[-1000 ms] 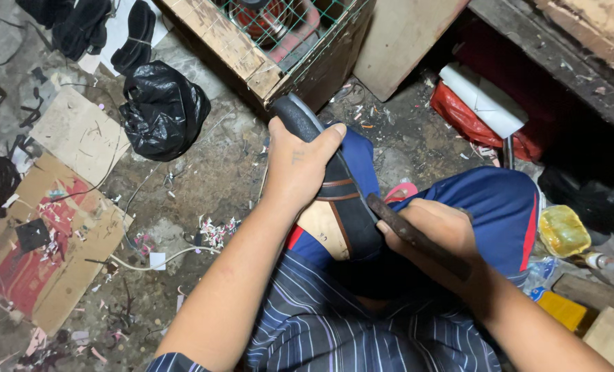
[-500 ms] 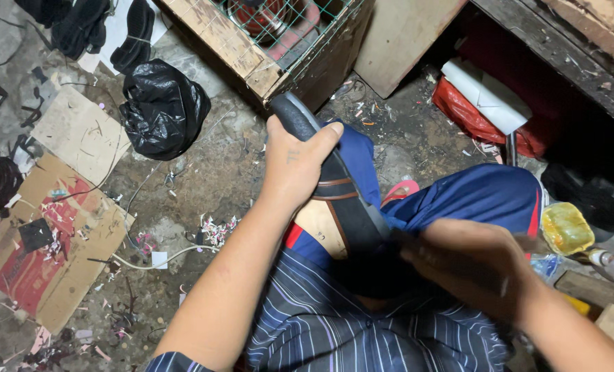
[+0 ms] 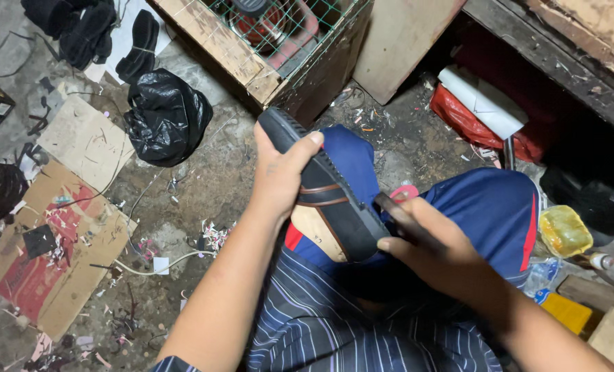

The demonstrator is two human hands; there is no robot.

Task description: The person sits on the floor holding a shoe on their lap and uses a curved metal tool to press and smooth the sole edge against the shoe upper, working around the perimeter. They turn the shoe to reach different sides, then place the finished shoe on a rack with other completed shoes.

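While the left hand (image 3: 279, 182) is gripping the toe end of a black sandal (image 3: 324, 189) propped on the knee, the right hand (image 3: 431, 251) is closing around a dark thin tool (image 3: 400, 213) working at the sole's edge; the tool could be slipping off the rubber toward the holding thumb, since both hands are sitting close. Underfoot, a gritty concrete floor (image 3: 203, 179) is carrying cardboard (image 3: 52, 262), scraps, a black bag (image 3: 166, 117) and a mesh-fronted wooden crate (image 3: 252, 62)
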